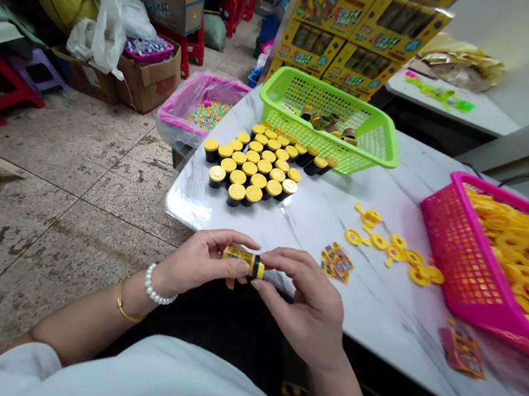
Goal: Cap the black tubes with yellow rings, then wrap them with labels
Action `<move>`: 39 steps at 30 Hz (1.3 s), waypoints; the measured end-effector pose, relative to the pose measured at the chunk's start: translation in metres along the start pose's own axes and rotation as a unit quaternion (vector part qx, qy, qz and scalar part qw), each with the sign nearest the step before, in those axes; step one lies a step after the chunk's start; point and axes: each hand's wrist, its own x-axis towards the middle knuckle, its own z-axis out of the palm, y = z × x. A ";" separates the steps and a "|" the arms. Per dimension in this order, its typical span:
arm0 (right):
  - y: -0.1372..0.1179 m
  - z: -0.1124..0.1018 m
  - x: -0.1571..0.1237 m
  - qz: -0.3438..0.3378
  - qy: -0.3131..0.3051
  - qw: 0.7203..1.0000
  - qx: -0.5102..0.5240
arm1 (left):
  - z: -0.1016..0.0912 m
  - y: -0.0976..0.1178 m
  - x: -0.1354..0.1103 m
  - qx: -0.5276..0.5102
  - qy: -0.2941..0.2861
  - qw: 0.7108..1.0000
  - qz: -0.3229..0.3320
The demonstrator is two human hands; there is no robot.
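Just beyond my lap, at the table's front edge, my left hand [196, 261] is closed around a small yellow-labelled canister [237, 258] lying on its side. The canister has a black band and a yellow cap at its right end. My right hand [310, 304] pinches that capped end between thumb and fingers. Several black canisters with yellow lids [250, 168] stand upright in a close group on the table past my hands. Right of my right hand lie a small pile of printed yellow cards [336, 262] and several loose yellow plastic rings [395, 250].
A green basket [377, 132] with canisters stands behind the group. To the right, a pink basket [462, 258] holds yellow rings, with more cards [462, 351] near it. Left of the white table [302, 218], a lined pink bin [174, 102] holds coloured beads. Yellow boxes [333, 0] are stacked behind.
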 end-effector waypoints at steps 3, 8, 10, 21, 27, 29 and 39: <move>0.002 0.000 -0.001 -0.021 0.015 1.000 -0.017 | -0.002 -0.001 0.001 0.027 0.016 0.999 -0.003; 0.011 0.016 -0.003 0.045 0.034 0.998 0.028 | 0.007 0.000 0.004 0.130 0.065 0.987 0.061; 0.012 0.017 -0.002 0.078 0.030 0.994 0.064 | 0.008 0.004 0.003 0.119 0.057 0.990 0.057; 0.013 0.015 0.004 0.193 0.024 0.965 0.178 | 0.003 0.009 0.012 0.104 0.011 0.990 0.091; 0.022 0.005 0.009 0.231 -0.041 0.926 0.296 | -0.002 0.016 0.020 0.092 -0.024 0.995 -0.009; 0.024 -0.001 0.010 0.192 -0.050 0.932 0.302 | -0.004 0.014 0.022 0.084 -0.020 0.996 -0.036; 0.025 0.017 0.010 0.121 0.066 0.951 0.276 | 0.005 0.005 0.025 -0.077 -0.036 0.992 -0.090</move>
